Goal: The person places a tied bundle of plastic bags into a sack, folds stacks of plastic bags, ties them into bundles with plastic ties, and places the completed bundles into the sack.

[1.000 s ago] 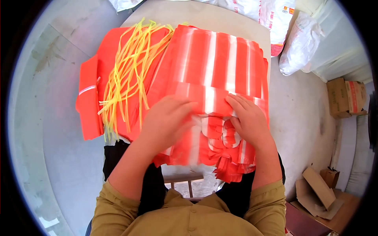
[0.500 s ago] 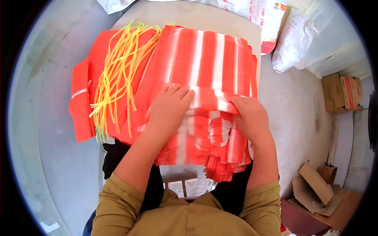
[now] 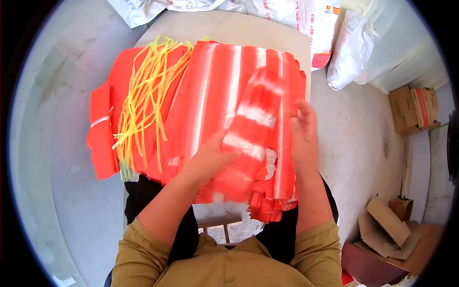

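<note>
A stack of red-and-white striped plastic bags [image 3: 210, 86] lies across the table in front of me. On top of it, a folded bundle of striped plastic bags [image 3: 252, 126] slants up to the right, partly blurred. My left hand [image 3: 213, 155] grips this bundle along its lower left side, thumb on top; some of its fingers are hidden. Right of the bundle, my right hand [image 3: 304, 131] hovers over the stack's right edge, fingers loosely curled and apart, with nothing visible in it. Cut-out handle parts and bunched bag ends show at the stack's near edge.
Yellow strips [image 3: 148, 95] lie over plain red bags [image 3: 103, 129] on the left. The beige table [image 3: 191, 28] shows at the back. White sacks [image 3: 354, 50] stand beyond it. Cardboard boxes [image 3: 413, 110] sit at the right, with an opened carton [image 3: 387, 229] lower down.
Both hands were on the flat fold across the stack. Now the bags are folded into a narrow slanting bundle in my left hand, and my right hand has let go and moved right.
</note>
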Demonstrator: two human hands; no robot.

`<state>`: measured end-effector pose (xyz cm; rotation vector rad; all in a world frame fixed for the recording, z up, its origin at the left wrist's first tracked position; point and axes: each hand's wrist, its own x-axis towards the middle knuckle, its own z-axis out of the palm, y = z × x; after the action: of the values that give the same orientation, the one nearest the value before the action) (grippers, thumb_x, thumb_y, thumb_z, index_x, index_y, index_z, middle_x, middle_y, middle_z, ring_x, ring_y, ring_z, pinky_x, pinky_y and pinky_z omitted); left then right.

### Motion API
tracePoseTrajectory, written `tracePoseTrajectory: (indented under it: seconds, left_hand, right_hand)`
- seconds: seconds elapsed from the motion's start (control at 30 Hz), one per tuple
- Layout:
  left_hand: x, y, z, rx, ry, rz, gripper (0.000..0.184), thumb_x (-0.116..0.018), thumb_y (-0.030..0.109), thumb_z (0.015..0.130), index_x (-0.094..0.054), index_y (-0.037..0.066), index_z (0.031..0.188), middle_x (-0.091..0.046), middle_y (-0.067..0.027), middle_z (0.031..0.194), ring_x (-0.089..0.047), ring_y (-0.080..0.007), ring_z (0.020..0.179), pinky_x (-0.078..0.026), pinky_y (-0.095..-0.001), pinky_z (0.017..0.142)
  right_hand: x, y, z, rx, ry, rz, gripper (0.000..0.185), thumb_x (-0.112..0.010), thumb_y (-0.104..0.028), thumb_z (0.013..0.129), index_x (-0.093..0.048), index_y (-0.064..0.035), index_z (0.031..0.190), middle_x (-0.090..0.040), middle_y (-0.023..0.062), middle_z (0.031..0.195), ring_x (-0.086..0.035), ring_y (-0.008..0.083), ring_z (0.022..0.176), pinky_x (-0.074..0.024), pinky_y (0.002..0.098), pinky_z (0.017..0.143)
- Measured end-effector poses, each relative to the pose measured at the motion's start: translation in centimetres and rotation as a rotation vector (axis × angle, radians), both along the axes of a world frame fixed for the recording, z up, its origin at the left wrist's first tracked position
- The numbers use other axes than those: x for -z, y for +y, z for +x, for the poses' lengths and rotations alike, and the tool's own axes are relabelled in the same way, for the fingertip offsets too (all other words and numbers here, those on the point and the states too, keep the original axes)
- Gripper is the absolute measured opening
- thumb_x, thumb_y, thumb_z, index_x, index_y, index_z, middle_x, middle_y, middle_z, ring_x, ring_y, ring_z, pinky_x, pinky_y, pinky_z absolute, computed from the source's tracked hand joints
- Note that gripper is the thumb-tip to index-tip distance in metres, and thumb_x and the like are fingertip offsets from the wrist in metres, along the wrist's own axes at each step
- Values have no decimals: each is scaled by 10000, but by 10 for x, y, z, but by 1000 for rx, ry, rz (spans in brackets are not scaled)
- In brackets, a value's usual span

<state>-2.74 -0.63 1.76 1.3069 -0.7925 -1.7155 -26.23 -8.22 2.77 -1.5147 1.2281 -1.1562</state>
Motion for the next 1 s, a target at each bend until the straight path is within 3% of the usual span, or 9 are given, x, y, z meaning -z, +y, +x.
tracePoseTrajectory:
  seconds: [0.03,0.13,0.23,0.33,0.57,0.63,0.73,0.93,1.0]
  left_hand:
    - [9,0,-1,0,-59,29,734,-745,134,905,-416,1,1547,-643,-155,1354,-653,-224,1189,-556,-355,962]
    - [14,5,-4,3,-300,13,848,-753,136,887,-328,13,1611,-535,-203,1512,-586,-273,1328,-510,-377,1062]
    - [6,6,-3,43,-412,-81,890,-774,100,885,-292,16,1629,-466,-231,1565,-509,-297,1406,-454,-391,1125]
    - [5,8,-1,93,-410,-159,914,-790,103,875,-286,21,1633,-388,-253,1609,-440,-322,1461,-416,-404,1159]
    - [-4,17,-15,242,-1092,-480,970,-816,239,832,-301,9,1622,-302,-298,1632,-338,-453,1501,-325,-481,1227]
    - [-2,17,-19,253,-1087,-554,958,-814,253,831,-319,-12,1606,-288,-296,1645,-316,-466,1511,-310,-502,1233]
    - [2,17,-23,294,-1110,-631,933,-804,253,831,-340,-29,1590,-271,-297,1658,-293,-473,1525,-300,-522,1238]
    - [14,18,-22,346,-1115,-693,826,-718,210,873,-362,-28,1579,-280,-297,1663,-279,-448,1550,-295,-542,1242]
    - [15,19,-21,376,-1117,-698,766,-678,187,892,-383,-31,1565,-288,-292,1662,-282,-437,1554,-300,-556,1236]
  right_hand:
    - [-1,5,7,-76,-81,225,518,-497,-185,1093,-372,-18,1568,-401,139,1606,-515,265,1387,-414,379,1138]
    - [7,13,17,-197,-177,348,541,-480,-166,1098,-334,-21,1598,-373,151,1630,-563,257,1345,-485,374,1078]
    - [3,22,22,-204,-127,378,569,-529,-212,1093,-335,-18,1591,-497,177,1513,-597,224,1270,-484,368,1061]
    - [3,25,26,-226,-211,355,590,-523,-218,1098,-306,-37,1616,-497,176,1524,-603,237,1276,-488,380,1063]
    - [5,30,39,-257,-382,500,630,-446,-281,1131,-190,-98,1676,-224,196,1706,-373,322,1516,-424,420,1176]
    - [5,28,42,-273,-433,522,646,-423,-318,1141,-147,-111,1687,-113,205,1741,-287,350,1563,-393,434,1207]
    - [9,24,45,-268,-467,561,653,-376,-369,1154,-94,-151,1701,-71,150,1760,-461,302,1440,-395,451,1170]
    - [12,5,57,-291,-537,594,706,-382,-417,1146,-63,-113,1697,-97,156,1746,-380,316,1508,-323,459,1227]
    - [11,3,64,-258,-513,557,643,-362,-414,1153,-156,-127,1691,-193,137,1713,-405,278,1461,-368,409,1176]
